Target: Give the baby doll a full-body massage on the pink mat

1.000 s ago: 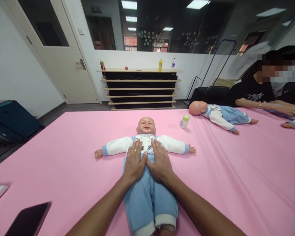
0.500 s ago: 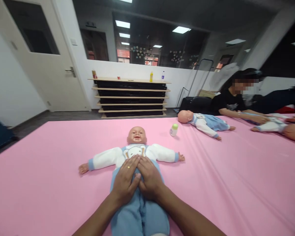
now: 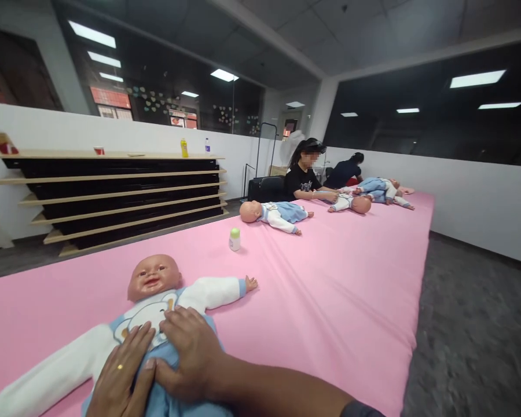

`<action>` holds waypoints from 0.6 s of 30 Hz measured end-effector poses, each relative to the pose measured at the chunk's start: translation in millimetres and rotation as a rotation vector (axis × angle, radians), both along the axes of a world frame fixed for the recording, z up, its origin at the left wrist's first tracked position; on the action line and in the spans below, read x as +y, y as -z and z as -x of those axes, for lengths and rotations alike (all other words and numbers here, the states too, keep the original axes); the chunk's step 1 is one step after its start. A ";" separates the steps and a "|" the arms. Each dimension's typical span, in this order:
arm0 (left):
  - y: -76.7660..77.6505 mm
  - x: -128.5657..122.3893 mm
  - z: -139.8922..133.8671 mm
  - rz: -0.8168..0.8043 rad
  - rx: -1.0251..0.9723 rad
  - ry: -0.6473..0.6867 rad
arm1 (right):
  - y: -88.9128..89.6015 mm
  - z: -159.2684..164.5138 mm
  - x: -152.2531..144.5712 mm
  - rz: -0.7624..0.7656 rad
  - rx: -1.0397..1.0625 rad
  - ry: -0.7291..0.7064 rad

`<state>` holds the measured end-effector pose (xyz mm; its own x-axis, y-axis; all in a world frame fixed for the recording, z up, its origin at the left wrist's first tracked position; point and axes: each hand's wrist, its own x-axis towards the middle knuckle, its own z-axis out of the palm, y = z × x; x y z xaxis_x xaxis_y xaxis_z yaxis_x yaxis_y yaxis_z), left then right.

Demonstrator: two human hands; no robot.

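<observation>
A baby doll point(image 3: 154, 278) lies face up on the pink table cover in front of me, dressed in a white top with a bear face and blue trousers. My left hand point(image 3: 124, 373), with a ring on one finger, rests flat on the doll's belly. Beside it my right hand point(image 3: 191, 353) also lies flat there, fingers stretched toward the doll's chest. The two thumbs come close together over the blue cloth. Past the doll's outstretched arm stands a small white bottle with a green cap point(image 3: 235, 239).
Another doll point(image 3: 278, 214) lies further along the pink-covered table point(image 3: 321, 301). Beyond it a person in black point(image 3: 304, 179) handles a doll point(image 3: 351, 204), and a second person point(image 3: 347, 171) sits further back. A stacked shelf point(image 3: 125, 185) carries bottles along the wall.
My view has swung to the right, so the doll and my hands now appear lower and further left. Both hands stay on the doll's belly, now slightly further apart.
</observation>
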<state>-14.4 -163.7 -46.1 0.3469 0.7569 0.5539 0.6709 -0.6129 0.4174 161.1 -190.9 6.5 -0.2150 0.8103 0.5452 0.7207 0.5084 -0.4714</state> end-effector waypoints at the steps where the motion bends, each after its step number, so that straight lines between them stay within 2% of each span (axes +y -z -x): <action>1: 1.0 1.3 0.4 -0.004 -0.004 0.003 | 0.1 0.0 0.1 -0.003 -0.002 0.001; 8: 2.7 3.3 -2.0 -0.011 0.018 -0.051 | 2.5 2.2 -1.9 0.083 0.021 0.038; 13: 6.5 4.1 -3.2 -0.190 -0.014 -0.098 | -4.9 1.2 -6.2 0.185 0.011 0.098; 15: 2.1 0.1 -3.6 -0.227 -0.049 -0.115 | -9.2 -0.5 -8.3 0.095 -0.006 0.095; 18: -11.0 -10.2 -5.2 -0.225 -0.069 -0.050 | -16.0 -2.4 -10.4 -0.113 -0.068 -0.103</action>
<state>-9.2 -173.9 -35.1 0.2678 0.6273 0.7313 0.6776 -0.6622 0.3199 163.4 -201.3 22.5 -0.3328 0.7167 0.6128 0.6904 0.6278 -0.3593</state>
